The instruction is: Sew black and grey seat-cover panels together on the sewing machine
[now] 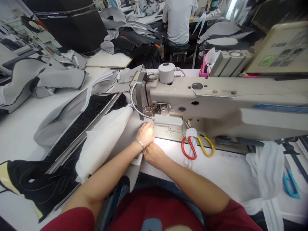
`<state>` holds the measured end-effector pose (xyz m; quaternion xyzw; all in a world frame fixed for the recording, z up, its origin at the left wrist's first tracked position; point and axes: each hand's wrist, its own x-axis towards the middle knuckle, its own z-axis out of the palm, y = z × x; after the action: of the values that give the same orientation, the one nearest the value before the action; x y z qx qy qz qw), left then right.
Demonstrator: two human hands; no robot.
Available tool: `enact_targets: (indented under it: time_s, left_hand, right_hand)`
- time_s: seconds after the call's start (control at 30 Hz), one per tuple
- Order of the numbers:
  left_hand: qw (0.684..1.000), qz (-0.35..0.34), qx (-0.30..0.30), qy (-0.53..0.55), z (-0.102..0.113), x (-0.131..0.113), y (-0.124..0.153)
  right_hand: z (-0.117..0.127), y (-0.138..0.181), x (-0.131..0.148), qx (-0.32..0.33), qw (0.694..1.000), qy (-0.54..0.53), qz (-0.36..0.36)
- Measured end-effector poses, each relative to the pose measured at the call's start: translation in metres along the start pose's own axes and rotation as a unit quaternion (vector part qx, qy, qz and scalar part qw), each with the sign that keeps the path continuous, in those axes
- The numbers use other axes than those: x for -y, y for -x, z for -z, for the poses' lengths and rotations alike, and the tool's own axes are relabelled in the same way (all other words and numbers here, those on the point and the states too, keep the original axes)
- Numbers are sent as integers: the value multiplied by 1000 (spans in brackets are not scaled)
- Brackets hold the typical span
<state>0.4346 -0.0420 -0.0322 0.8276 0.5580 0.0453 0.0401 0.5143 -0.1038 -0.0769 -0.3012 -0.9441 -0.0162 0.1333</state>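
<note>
In the head view my left hand (145, 134), with a band at its wrist, is closed at the edge of a grey fabric piece (128, 133) just in front of the sewing head. My right hand (154, 155) sits right below it, touching it, its fingers curled around the same edge; the fingertips are largely hidden. The fabric runs left under my left forearm and hangs over the table's front edge. Beyond my hands stands the sewing machine (173, 93), with a small lamp (168, 121) over its bed. The needle area is hidden behind the lamp and my left hand.
Scissors (189, 149) with red and yellow handles lie right of my hands. White cloth strips (269, 170) and a blue tool (291, 183) are farther right. Black stitched panels (96, 106) and white padding (101, 141) lie left. Someone in a grey shirt (178, 22) sits behind.
</note>
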Motion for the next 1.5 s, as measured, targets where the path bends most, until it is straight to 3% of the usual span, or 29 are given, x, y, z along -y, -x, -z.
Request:
enact_targets:
  time_s: [0.13, 0.27, 0.67, 1.07, 1.3, 1.5]
  left_hand:
    - [999, 2, 14, 37, 12, 5, 39]
    - [993, 34, 2, 111, 11, 12, 58]
    - [992, -5, -23, 125, 2, 13, 54]
    - [991, -54, -37, 117, -2, 18, 55]
    - [988, -64, -58, 126, -4, 18, 53]
    - [992, -46, -55, 101, -9, 15, 37]
  right_hand:
    - [6, 4, 20, 35, 993, -60, 98]
    - [17, 6, 25, 11, 994, -36, 102]
    - [24, 8, 23, 10, 995, -44, 86]
    - [24, 9, 23, -30, 994, -70, 74]
    - [20, 8, 23, -16, 994, -73, 75]
    - [15, 6, 14, -10, 998, -37, 48]
